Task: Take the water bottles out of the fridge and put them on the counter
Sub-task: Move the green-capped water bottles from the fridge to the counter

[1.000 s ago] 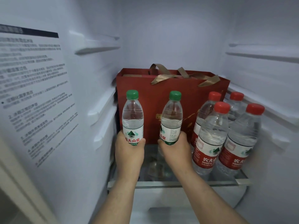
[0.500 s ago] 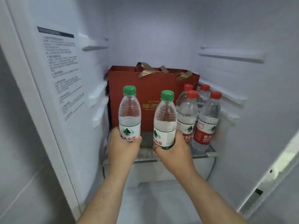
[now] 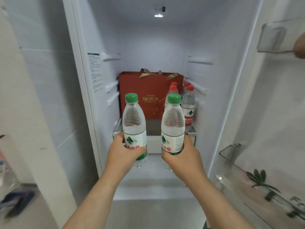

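Two-handed hold before the open fridge [image 3: 148, 47].
The left hand [image 3: 123, 152] wraps its grip round the left bottle [image 3: 134, 123], and the right hand [image 3: 184, 157] round the right bottle [image 3: 173, 125]. Both are upright, in front of the shelf [image 3: 192, 134], where red-capped bottles [image 3: 188, 106] stand beside a red bag [image 3: 145, 90].

One view only, worn on the person's head: it faces straight into the open fridge [image 3: 148, 47] from close in front, tilted slightly downward, door shelf [image 3: 231, 156] at lower right.

Two green-capped bottles [image 3: 134, 123] held upright off the shelf [image 3: 153, 128]; seemingly four red-capped bottles [image 3: 188, 104] on it.
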Tool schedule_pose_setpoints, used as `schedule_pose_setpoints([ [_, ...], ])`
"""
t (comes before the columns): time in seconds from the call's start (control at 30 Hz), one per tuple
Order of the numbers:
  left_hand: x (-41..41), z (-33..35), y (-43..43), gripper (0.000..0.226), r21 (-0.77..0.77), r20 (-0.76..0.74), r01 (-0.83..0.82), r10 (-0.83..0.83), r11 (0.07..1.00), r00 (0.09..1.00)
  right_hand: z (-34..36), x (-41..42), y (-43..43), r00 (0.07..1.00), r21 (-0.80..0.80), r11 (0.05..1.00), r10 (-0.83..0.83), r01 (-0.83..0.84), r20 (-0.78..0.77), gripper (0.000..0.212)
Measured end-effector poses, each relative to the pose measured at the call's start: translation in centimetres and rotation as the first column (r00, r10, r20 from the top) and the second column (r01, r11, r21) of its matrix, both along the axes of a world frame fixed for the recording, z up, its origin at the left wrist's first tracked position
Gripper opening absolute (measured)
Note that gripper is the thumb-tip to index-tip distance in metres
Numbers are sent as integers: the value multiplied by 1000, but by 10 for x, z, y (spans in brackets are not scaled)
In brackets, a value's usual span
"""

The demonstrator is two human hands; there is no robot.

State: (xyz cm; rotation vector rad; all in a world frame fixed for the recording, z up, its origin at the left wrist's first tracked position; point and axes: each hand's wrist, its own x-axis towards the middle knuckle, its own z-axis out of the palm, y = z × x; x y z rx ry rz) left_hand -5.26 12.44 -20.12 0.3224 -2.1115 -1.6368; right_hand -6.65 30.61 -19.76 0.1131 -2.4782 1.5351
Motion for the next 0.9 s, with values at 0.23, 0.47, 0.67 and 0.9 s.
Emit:
schedule_pose_setpoints([
  [0.23, 86, 3, 39, 58, -65, 31, 63, -61, 996, 998, 0, 85, 44, 1000, 24, 1000, -5, 5, 7, 49],
  [0.47, 130, 12, 69, 50, -49, 6, 177, -177, 983, 984, 5, 144, 77, 997, 5, 997, -81, 80, 21, 47],
  [0.67, 152, 15, 112, 45, -62, -19, 316, -318, 947, 948, 9, 201, 111, 972, -6, 972, -236, 236, 20, 38],
  [0.9, 197, 11, 175, 49, -45, -12, 530, -531, 847, 847, 10, 293, 164, 891, 28, 892, -452, 451, 38, 43],
])
